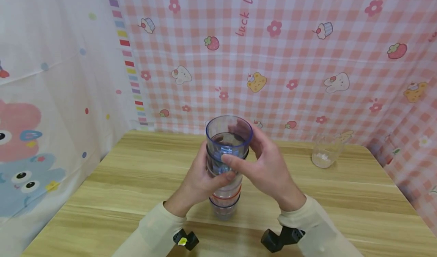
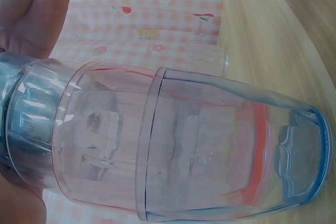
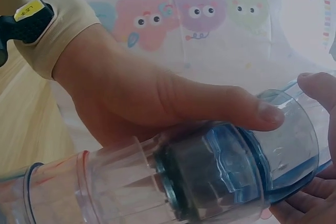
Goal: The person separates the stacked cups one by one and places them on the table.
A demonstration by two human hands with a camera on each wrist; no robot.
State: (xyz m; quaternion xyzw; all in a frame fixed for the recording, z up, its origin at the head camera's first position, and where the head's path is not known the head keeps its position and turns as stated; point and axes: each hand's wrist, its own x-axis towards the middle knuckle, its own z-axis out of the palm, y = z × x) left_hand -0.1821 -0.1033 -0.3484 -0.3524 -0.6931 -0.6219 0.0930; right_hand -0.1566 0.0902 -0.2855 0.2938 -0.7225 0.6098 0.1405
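1. Whole field: the step in hand appears to be nesting or squaring up the upper cups of a column; the next move would call for level, even pressure, so that thin rims neither tilt nor jam.
2. Pink-and-white checked cloth backdrop: softly creased, printed with flowers, strawberries and cupcakes, at twelve o'clock.
3. Pale yellow-brown, wood-grained table: smooth and flat, with streaked figuring.
4. Tall stack of clear, tapered plastic cups: near the table's centre, upright, its walls glossy and faintly faceted; red and dark blue rims ring the lower part.
5. Right hand: at four o'clock to the stack's mouth, gripping the upper cups, thumb across the front.
6. Left hand: at seven o'clock to the mouth, curled round the stack just below, thumb likewise in front.
7. Blue-rimmed, transparent top cup: round-mouthed, mouth upward, uppermost in the stack.
8. Single colourless, see-through cup: at three o'clock to the stack, well apart and untouched.
9. Small black wrist-worn devices: blocky and matt, one on each cream sleeve.
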